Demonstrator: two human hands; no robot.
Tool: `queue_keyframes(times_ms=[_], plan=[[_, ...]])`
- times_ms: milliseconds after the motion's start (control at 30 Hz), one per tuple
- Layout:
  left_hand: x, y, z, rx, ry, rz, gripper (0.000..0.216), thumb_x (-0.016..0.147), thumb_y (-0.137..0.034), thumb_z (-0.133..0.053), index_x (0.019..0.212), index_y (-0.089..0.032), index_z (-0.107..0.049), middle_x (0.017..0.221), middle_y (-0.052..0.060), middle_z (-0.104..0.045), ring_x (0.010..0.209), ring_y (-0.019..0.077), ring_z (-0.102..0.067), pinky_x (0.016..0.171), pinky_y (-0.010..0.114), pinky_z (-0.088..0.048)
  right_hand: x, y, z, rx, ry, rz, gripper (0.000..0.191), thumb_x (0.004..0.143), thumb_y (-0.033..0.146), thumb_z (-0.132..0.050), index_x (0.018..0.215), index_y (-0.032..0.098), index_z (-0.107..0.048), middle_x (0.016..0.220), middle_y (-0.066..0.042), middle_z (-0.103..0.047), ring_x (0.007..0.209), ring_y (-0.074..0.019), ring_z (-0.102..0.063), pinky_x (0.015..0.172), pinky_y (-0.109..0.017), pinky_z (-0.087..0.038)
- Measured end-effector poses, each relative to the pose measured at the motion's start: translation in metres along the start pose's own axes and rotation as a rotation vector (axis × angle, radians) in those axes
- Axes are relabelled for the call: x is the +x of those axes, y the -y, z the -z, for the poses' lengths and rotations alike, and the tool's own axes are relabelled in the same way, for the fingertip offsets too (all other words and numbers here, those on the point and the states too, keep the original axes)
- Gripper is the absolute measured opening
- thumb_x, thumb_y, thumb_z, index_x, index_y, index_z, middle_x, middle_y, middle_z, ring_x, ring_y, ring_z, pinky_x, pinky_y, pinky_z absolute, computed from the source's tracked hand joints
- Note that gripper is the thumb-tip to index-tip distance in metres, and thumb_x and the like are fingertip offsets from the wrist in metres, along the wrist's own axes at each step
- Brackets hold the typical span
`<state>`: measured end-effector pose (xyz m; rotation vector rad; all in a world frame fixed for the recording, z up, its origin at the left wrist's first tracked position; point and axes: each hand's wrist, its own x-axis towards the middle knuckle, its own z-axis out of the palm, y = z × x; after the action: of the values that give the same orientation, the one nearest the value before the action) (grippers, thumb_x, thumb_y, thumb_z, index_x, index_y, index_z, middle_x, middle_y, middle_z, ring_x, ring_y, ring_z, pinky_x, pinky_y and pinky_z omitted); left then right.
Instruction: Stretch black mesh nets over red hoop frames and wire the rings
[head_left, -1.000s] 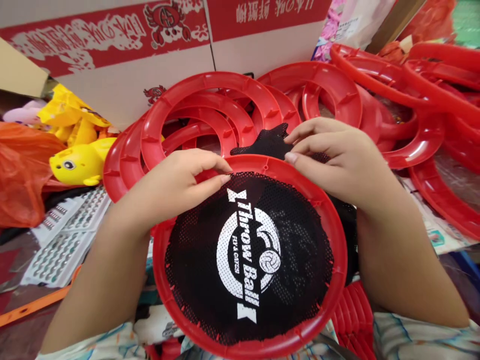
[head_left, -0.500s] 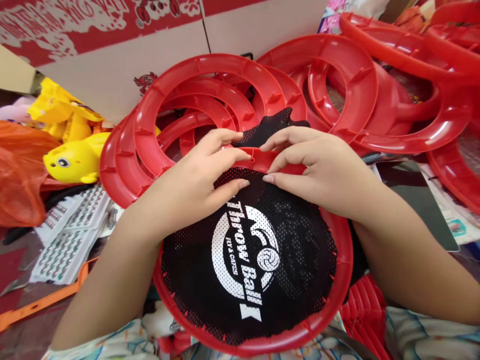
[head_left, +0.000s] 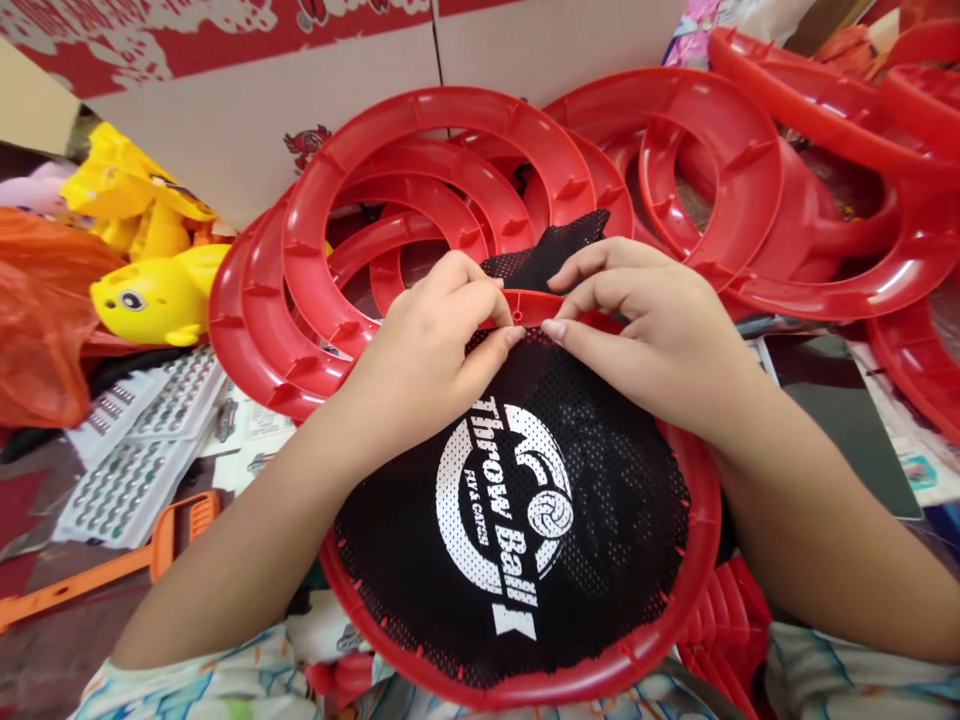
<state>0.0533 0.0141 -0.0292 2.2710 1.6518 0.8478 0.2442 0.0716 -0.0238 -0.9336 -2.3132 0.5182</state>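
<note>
In front of me a red plastic ring [head_left: 701, 520] lies tilted with a black mesh net [head_left: 600, 480] stretched across its opening, printed "Throw Ball" in white. Small red pegs poke through the mesh around the edge. At the ring's far side my left hand [head_left: 442, 340] pinches the net's edge between thumb and fingers. Just to its right, my right hand [head_left: 645, 330] presses the same edge, thumb tip on the mesh and fingers bent over the rim. A loose flap of black mesh [head_left: 551, 250] sticks up behind the fingertips.
Several red rings [head_left: 465, 110] lean in a pile behind the net, with more at the right. Yellow fish toys [head_left: 161, 295], an orange bag [head_left: 37, 330], clear trays of small metal parts [head_left: 124, 490] and an orange handled piece [head_left: 165, 545] lie left. A dark flat panel [head_left: 840, 420] lies right.
Both hands have moved closer to the far rim. The left thumb has come up from the mesh to meet the fingers at the net's edge. The view has shifted slightly.
</note>
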Motion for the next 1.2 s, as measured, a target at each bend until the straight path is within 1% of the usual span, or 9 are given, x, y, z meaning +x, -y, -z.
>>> queue_keyframes(times_ms=[167, 400, 500, 567, 633, 767, 833, 967, 1200], plan=[[0.0, -0.001, -0.005, 0.037, -0.032, 0.021, 0.01, 0.091, -0.019, -0.052, 0.081, -0.017, -0.053, 0.095, 0.006, -0.055, 0.101, 0.0215, -0.058, 0.091, 0.038, -0.047, 0.002, 0.002, -0.001, -0.006, -0.005, -0.021, 0.014, 0.082, 0.017, -0.062, 0.069, 0.019, -0.064, 0.098, -0.006, -0.067, 0.09, -0.0198, -0.065, 0.086, -0.04, -0.053], [0.0, -0.001, -0.007, 0.04, -0.051, 0.06, 0.01, 0.09, -0.017, -0.052, 0.08, -0.017, -0.052, 0.096, 0.007, -0.056, 0.103, 0.0215, -0.06, 0.093, 0.037, -0.047, 0.001, 0.003, -0.005, -0.064, -0.022, -0.041, 0.015, 0.079, 0.013, -0.062, 0.066, 0.019, -0.064, 0.093, -0.005, -0.066, 0.087, -0.0189, -0.064, 0.083, -0.038, -0.053], [0.0, 0.0, -0.005, 0.035, -0.049, 0.066, 0.008, 0.09, -0.017, -0.053, 0.082, -0.018, -0.054, 0.098, 0.006, -0.06, 0.102, 0.0201, -0.059, 0.093, 0.035, -0.046, 0.002, 0.0, -0.003, -0.016, 0.016, -0.05, 0.012, 0.078, 0.016, -0.063, 0.066, 0.019, -0.065, 0.096, -0.005, -0.066, 0.089, -0.0189, -0.064, 0.087, -0.039, -0.052], [0.0, 0.001, -0.003, 0.027, -0.06, 0.075, 0.002, 0.09, -0.019, -0.055, 0.088, -0.019, -0.056, 0.1, 0.005, -0.061, 0.101, 0.0193, -0.059, 0.091, 0.034, -0.046, 0.002, -0.003, 0.001, 0.045, 0.018, -0.065, 0.008, 0.078, 0.019, -0.065, 0.071, 0.019, -0.066, 0.097, -0.006, -0.066, 0.089, -0.0188, -0.064, 0.088, -0.038, -0.053], [-0.001, 0.002, -0.001, 0.012, -0.088, 0.085, 0.004, 0.088, -0.023, -0.06, 0.088, -0.019, -0.058, 0.101, 0.005, -0.062, 0.1, 0.0194, -0.058, 0.091, 0.034, -0.047, 0.002, -0.006, 0.004, 0.09, 0.018, -0.068, 0.005, 0.079, 0.021, -0.065, 0.075, 0.02, -0.067, 0.098, -0.006, -0.066, 0.09, -0.0185, -0.064, 0.088, -0.038, -0.054], [-0.001, 0.002, 0.0, -0.018, -0.14, 0.059, 0.012, 0.086, -0.023, -0.066, 0.076, -0.019, -0.061, 0.102, 0.005, -0.062, 0.104, 0.0198, -0.059, 0.095, 0.035, -0.046, 0.003, -0.01, 0.01, 0.047, 0.068, 0.071, 0.009, 0.081, 0.021, -0.061, 0.079, 0.021, -0.07, 0.105, -0.005, -0.067, 0.099, -0.019, -0.064, 0.096, -0.038, -0.051], [-0.001, 0.002, -0.001, -0.017, -0.147, 0.052, 0.012, 0.086, -0.022, -0.066, 0.075, -0.019, -0.064, 0.101, 0.005, -0.063, 0.102, 0.0194, -0.059, 0.094, 0.034, -0.047, 0.002, -0.011, 0.011, 0.032, 0.09, 0.138, 0.014, 0.083, 0.023, -0.058, 0.085, 0.022, -0.072, 0.113, -0.005, -0.065, 0.104, -0.0195, -0.063, 0.098, -0.039, -0.05], [-0.001, 0.002, -0.002, 0.002, -0.138, 0.027, 0.012, 0.087, -0.024, -0.065, 0.076, -0.018, -0.067, 0.1, 0.006, -0.063, 0.101, 0.0194, -0.06, 0.093, 0.035, -0.048, 0.001, -0.014, 0.013, 0.052, 0.131, 0.183, 0.019, 0.085, 0.025, -0.055, 0.091, 0.026, -0.073, 0.125, -0.004, -0.06, 0.11, -0.0192, -0.062, 0.098, -0.04, -0.052], [-0.002, 0.005, -0.002, 0.042, -0.1, -0.026, 0.021, 0.091, -0.026, -0.058, 0.077, -0.018, -0.07, 0.104, 0.008, -0.06, 0.101, 0.0199, -0.059, 0.094, 0.037, -0.05, 0.0, -0.015, 0.012, -0.067, 0.183, 0.285, 0.025, 0.088, 0.024, -0.05, 0.082, 0.023, -0.074, 0.124, -0.007, -0.062, 0.111, -0.0198, -0.062, 0.099, -0.037, -0.052]])
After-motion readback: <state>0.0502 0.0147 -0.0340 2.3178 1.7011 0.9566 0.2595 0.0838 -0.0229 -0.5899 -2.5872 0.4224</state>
